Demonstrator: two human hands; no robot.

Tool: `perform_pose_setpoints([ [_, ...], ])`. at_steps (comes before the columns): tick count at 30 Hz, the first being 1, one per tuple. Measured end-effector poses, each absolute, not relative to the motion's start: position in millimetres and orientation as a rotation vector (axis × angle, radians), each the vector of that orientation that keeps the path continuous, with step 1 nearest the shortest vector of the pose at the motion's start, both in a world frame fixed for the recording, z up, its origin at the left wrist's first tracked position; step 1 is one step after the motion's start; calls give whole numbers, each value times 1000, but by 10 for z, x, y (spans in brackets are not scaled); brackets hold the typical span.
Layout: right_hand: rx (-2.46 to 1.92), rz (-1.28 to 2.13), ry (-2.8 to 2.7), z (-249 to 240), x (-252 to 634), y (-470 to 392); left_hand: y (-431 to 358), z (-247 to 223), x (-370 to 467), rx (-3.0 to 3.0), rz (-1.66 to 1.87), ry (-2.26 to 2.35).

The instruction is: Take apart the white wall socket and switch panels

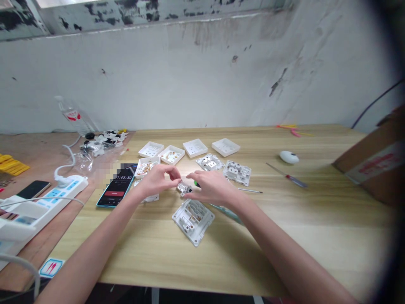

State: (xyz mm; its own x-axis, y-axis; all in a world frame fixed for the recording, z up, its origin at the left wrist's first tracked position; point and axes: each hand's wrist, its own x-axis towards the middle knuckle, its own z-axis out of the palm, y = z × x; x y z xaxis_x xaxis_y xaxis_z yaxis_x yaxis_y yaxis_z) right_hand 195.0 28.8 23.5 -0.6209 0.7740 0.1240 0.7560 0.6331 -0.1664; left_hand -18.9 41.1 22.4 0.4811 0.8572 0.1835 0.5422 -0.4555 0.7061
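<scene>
A small metallic part (184, 188) sits between the left hand (160, 182) and the right hand (211, 185), just beyond a white panel (201, 229). Left fingertips bunch together, right thumb and forefinger stand apart — whether either grips it, one cannot tell. Light, steady fingertips kept low suit such fine work. White trays (199, 152) crowd the far side, a phone (116, 190) the left — bare tabletop (316, 228) opens rightward.

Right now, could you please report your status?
Left hand, right hand: at small metallic part. White plastic housing nearer the wearer. Teal tool partly hidden by right forearm.
</scene>
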Motion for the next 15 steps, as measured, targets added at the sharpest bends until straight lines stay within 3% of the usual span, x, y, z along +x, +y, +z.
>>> perform_pose_setpoints([
  [10, -979, 606, -2094, 879, 2377, 120, 128, 179, -79, 1998, 688, 902],
  [15, -1170, 341, -1922, 912, 2448, 84, 62, 81, -17, 2072, 701, 866],
])
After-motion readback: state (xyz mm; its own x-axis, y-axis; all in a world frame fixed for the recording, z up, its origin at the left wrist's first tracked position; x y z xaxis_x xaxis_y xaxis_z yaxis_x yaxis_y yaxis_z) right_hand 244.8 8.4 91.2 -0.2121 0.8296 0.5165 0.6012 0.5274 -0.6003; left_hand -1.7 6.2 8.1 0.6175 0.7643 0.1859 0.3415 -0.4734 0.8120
